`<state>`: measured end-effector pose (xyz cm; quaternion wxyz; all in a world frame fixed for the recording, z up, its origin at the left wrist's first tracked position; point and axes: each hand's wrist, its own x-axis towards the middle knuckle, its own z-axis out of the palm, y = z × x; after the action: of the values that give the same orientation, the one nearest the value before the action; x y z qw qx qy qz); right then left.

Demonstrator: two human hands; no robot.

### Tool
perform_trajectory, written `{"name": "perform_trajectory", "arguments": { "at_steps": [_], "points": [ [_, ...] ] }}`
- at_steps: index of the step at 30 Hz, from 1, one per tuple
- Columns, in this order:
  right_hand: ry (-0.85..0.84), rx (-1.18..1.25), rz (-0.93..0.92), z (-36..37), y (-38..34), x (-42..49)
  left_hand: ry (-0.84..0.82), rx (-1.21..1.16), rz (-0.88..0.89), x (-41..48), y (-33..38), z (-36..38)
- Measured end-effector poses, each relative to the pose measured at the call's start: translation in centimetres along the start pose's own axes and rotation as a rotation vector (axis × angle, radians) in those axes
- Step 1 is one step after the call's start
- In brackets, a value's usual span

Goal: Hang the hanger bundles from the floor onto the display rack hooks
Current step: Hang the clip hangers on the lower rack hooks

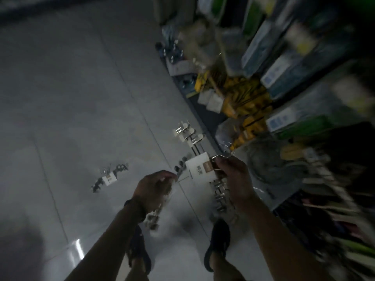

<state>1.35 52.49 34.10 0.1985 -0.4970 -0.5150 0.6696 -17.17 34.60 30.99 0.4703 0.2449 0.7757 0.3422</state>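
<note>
On the glossy grey tiled floor (81,102), well left of the display rack (203,116), one hanger bundle (109,178) lies flat; dark clips at both ends, small white card band round the middle; motion blur hides the detail. Left hand (154,188) has its fingers curled round a second dark-clip bundle (153,217); it hangs off the floor, clips trailing below the wrist and poking out past the knuckles; dark wristband (135,207) on that arm. Right hand (233,178) grips the thin metal hooks of a pale-clip bundle (199,169); wide white card label in the middle, black rods, shiny chrome-and-white clips at both ends; held tilted, close to the rack's lower edge. Rack shelves blurred; yellow packs (245,98) on the bottom shelf, blue-white boxes (280,76) above. Dark sandals (218,242) on both feet, near the floor's bottom edge.
</note>
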Motion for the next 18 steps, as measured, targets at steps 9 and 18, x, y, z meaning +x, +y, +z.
{"name": "perform_trajectory", "arguments": {
  "at_steps": [9,18],
  "points": [
    [0.046,0.138,-0.126,-5.9,-17.2,-12.4,-0.365,-0.079,0.306,-8.3,21.5,-2.1],
    [0.433,0.198,-0.162,-11.4,-19.0,-24.2,-0.579,0.138,0.537,-13.3,32.0,4.5]
  ]
}}
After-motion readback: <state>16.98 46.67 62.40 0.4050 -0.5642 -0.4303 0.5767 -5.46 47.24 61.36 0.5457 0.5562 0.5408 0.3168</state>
